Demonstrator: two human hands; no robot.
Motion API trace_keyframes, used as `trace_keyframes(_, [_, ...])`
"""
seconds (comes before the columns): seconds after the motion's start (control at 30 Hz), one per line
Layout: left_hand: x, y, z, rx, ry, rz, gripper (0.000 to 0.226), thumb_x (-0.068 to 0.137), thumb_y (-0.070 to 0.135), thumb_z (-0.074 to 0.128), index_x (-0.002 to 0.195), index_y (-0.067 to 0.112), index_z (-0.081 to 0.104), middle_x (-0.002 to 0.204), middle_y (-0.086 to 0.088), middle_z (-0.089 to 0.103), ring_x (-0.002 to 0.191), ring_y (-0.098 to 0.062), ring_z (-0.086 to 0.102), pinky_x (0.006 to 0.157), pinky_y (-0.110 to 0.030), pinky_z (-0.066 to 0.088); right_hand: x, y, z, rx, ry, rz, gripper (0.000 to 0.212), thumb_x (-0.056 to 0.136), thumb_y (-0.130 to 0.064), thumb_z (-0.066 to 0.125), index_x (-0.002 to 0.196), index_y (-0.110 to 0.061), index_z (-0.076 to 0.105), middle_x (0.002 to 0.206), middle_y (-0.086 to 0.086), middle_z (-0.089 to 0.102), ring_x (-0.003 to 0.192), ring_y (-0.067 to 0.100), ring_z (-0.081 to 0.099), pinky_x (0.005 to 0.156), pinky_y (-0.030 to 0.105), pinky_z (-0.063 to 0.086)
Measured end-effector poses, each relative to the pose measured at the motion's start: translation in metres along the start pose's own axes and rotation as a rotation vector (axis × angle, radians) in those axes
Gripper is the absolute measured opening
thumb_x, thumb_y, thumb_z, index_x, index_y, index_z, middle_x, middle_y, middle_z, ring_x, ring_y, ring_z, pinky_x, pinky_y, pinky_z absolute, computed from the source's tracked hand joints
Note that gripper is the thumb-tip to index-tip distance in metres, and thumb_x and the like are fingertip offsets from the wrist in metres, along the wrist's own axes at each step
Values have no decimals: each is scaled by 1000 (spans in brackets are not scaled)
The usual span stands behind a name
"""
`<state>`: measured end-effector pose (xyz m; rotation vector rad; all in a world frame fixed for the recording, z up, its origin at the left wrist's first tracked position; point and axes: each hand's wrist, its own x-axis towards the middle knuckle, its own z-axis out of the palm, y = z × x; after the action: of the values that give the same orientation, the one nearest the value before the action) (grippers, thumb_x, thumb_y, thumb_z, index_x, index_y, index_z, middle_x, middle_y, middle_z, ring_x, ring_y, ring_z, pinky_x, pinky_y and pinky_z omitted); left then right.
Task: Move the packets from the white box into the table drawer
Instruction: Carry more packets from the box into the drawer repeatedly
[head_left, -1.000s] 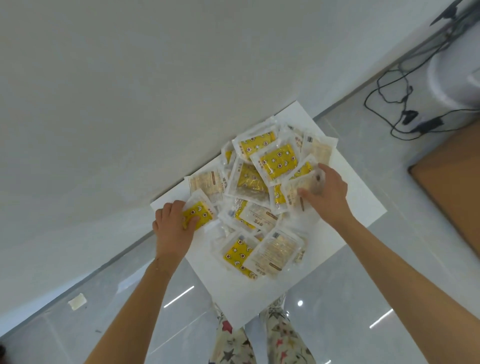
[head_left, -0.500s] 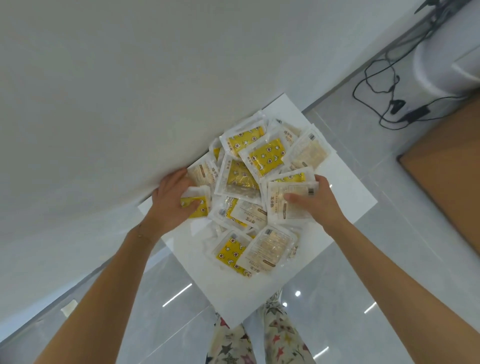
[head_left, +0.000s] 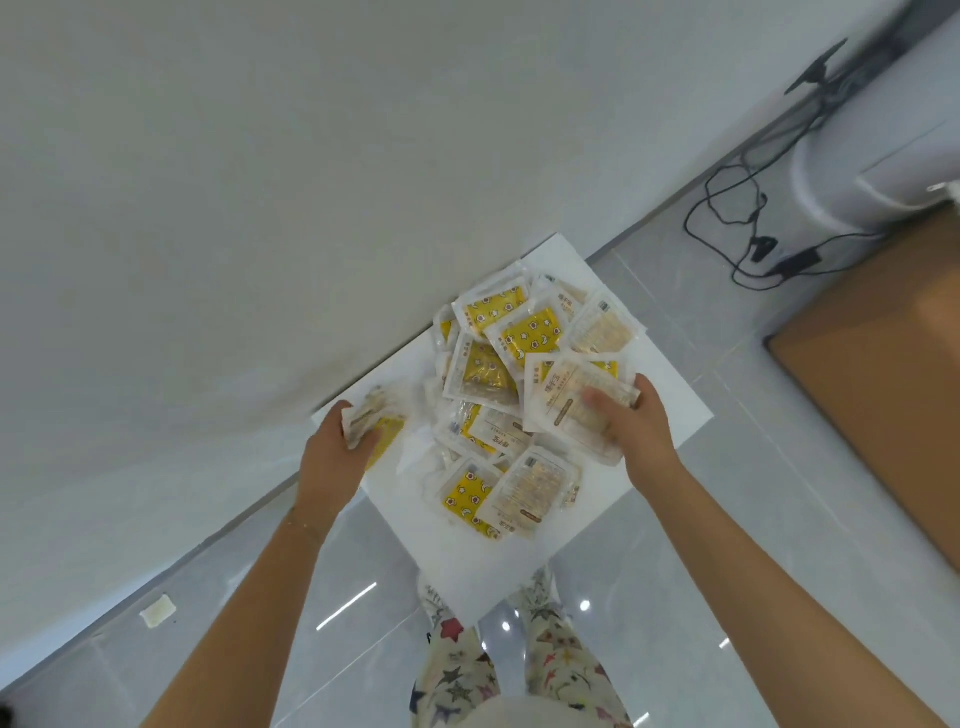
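fingers (head_left: 344, 414) of left hand (head_left: 332, 460) blurred round packets (head_left: 375, 422), white box (head_left: 460, 553) half-covered

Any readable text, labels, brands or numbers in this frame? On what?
Nothing can be read for certain.
On top packet, gripped by right hand: large characters plus fine print, too blurred to read.
On packets in left hand: motion-blurred, unreadable.
On yellow packets: star and moon pattern; edge print too small.
On white box: no print seen.

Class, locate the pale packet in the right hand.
Head view, centre-right: the right hand pinches the pale packet at the pile's right side, over the white box.
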<state>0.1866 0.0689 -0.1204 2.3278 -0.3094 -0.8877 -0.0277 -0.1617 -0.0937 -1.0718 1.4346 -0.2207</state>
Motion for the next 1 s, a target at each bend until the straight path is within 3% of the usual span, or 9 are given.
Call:
trace_keyframes(0.07, [-28,13,-14,-155,44,-59,29,89,17,65,115,18,51,95,-2,63,79,-18,61,60,-21,47,-20,-14,0,10,-35,10,29,79,-16,77,102,-16,60,102,3,71,92,23,70,81,42,58])
trace_keyframes(0.13, [-58,28,-27,-351,83,-108,29,90,14,64,114,15,46,97,-1,62,85,-21,64,57,-18,50,-42,-25,1,7,-76,12,32,79,-16,77,106,-16,60,105,5,71,93,24,70,82,43,58])
trace_keyframes(0.27, [-118,49,-50,-605,154,-145,44,91,16,63,129,16,40,116,-6,61,99,-23,66,79,-41,56,-91,-53,5,5,-163,-15,36,81,-15,74,111,-20,56,106,4,67,98,24,67,79,40,57])
trace_keyframes(0.4, [-175,67,-68,-777,276,-143,45,92,16,61,131,18,39,118,-3,62,99,-19,67,79,-39,58,-140,-79,12,-89,-270,-122,55,81,-19,75,128,-24,46,117,-1,61,104,18,63,88,40,55])
trace_keyframes(0.57, [-247,80,-89,-901,418,-157,41,93,13,60,128,18,39,110,4,62,87,-6,68,65,-22,57,-201,-103,29,-218,-422,-240,48,82,-19,74,118,-30,46,118,1,60,102,17,63,82,34,57])
trace_keyframes(0.67, [-291,75,-107,-942,494,-169,43,92,15,62,129,19,39,110,7,61,84,-2,69,62,-19,55,-242,-108,48,-327,-563,-291,51,83,-16,73,123,-24,42,112,-1,59,90,6,62,62,13,52])
trace_keyframes(0.73, [-321,65,-122,-953,546,-177,43,92,17,62,127,21,39,111,8,61,84,-2,69,62,-18,55,-270,-106,60,-441,-650,-342,48,84,-16,73,119,-26,41,103,-6,58,83,0,59,55,8,48])
trace_keyframes(1.0, [-452,-17,-161,-1019,897,-292,47,90,20,64,128,27,37,110,10,61,86,-8,69,64,-23,58,-388,-52,112,-701,-1042,-486,43,82,-13,74,113,-22,47,100,-9,61,89,8,65,66,18,55])
